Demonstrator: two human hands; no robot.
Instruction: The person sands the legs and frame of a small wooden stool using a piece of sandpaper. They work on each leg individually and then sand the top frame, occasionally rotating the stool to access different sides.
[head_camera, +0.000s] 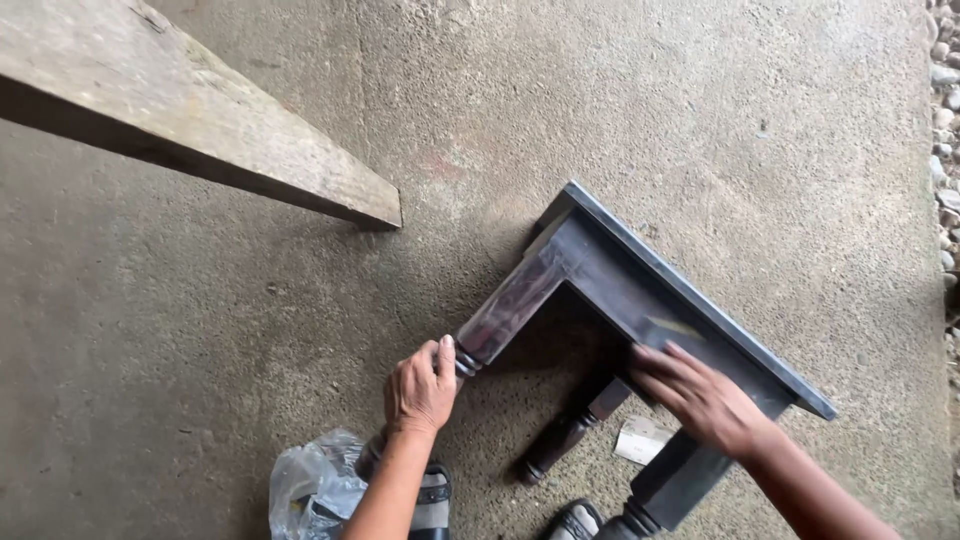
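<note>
Gripping a turned leg, the left hand (420, 388) steadies a dark stool (640, 300) lying on the concrete floor (200, 330). The right hand (700, 400) presses flat, fingers spread, perhaps on sandpaper.

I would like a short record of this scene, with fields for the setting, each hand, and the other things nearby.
setting: concrete floor, seen from above
main thing: dark wooden stool lying on its side
left hand: closed around a turned leg of the stool
right hand: flat, fingers spread, on the stool's side rail
near the feet: plastic bag, small pale piece, sandals
upper left: rough wooden plank
right edge: pebbles
</note>
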